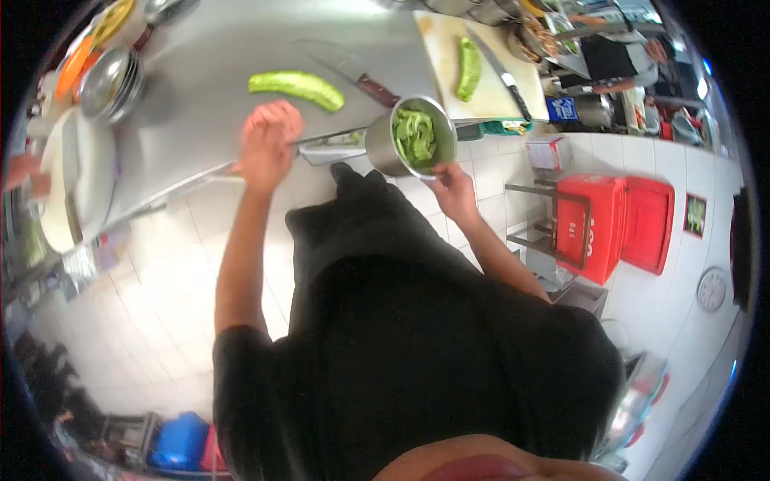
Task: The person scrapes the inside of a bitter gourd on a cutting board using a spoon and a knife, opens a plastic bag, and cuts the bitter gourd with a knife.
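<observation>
My left hand (pixel 269 156) is closed over a bunched pink cloth (pixel 277 117) at the front edge of the steel counter (pixel 216 48); its fingertips are blurred. By the rim, my right hand (pixel 454 191) grips a metal pot (pixel 383 148), tilted so that sliced green vegetable (pixel 415 138) shows inside. A long, pale green piece of gourd (pixel 297 86) lies on the counter beyond the cloth. Beside it rests a knife with a brown handle (pixel 377 90). On the cutting board (pixel 437 48) are another green gourd piece (pixel 468 70) and a black-handled knife (pixel 513 88).
Stacked metal bowls (pixel 108 80) stand at the counter's left end, near a white board (pixel 60 176). Another person's hand (pixel 22 170) appears at the far left. A red box (pixel 589 224) with its lid raised is to my right. Another person (pixel 613 60) stands at upper right.
</observation>
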Motion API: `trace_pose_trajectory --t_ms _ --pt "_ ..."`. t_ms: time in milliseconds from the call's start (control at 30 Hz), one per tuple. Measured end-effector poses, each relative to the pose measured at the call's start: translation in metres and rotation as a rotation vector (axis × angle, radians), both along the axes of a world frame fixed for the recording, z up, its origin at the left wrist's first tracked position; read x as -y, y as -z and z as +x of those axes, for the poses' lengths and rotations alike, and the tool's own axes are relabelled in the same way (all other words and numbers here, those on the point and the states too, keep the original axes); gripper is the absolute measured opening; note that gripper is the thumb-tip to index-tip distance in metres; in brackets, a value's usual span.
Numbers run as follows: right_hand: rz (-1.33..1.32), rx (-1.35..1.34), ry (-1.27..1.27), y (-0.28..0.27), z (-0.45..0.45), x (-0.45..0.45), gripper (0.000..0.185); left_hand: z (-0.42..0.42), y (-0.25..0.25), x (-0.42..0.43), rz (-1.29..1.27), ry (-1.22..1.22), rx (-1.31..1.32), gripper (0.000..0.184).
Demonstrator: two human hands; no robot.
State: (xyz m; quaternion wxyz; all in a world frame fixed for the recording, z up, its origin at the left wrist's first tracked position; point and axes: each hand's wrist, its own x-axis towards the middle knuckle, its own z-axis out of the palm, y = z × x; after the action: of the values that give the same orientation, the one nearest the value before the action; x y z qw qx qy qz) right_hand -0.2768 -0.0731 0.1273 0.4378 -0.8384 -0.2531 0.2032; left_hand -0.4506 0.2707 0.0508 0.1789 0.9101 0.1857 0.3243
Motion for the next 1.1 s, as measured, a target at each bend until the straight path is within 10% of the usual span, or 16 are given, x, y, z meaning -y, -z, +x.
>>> trace_pose_trajectory --t_ms 100,233,433,567,633,767,900,1100 --pt "-0.005 0.338 0.049 -0.017 0.049 -0.024 0.028 0.016 0.007 0.050 -0.087 0.063 0.108 0.031" --pt "0.141 0.349 0.062 0.009 0.140 -0.062 0.032 0.016 0.000 0.110 -1.155 -0.005 0.312 0.031" --pt "0.012 0.302 -0.014 0.028 0.216 -0.111 0.037 0.022 0.003 0.126 -1.424 -0.020 0.371 0.048" --pt "0.123 0.345 -0.122 0.012 0.258 -0.068 0.057 0.084 -0.110 0.188 -1.588 -0.062 0.678 0.049" --pt "0.202 0.482 0.007 0.021 0.304 -0.016 0.061 0.083 -0.084 0.197 -1.411 -0.105 0.610 0.049" --pt "-0.584 0.699 0.138 0.042 0.385 0.096 0.054 0.134 -0.106 0.219 -1.026 -0.071 0.509 0.045" --pt "-0.414 0.551 -0.003 0.057 0.409 0.138 0.046 0.178 -0.125 0.229 -0.813 -0.146 0.195 0.044" --pt "-0.187 0.306 0.057 0.046 0.327 0.134 0.038 0.235 -0.152 0.208 -2.021 0.486 0.876 0.044"
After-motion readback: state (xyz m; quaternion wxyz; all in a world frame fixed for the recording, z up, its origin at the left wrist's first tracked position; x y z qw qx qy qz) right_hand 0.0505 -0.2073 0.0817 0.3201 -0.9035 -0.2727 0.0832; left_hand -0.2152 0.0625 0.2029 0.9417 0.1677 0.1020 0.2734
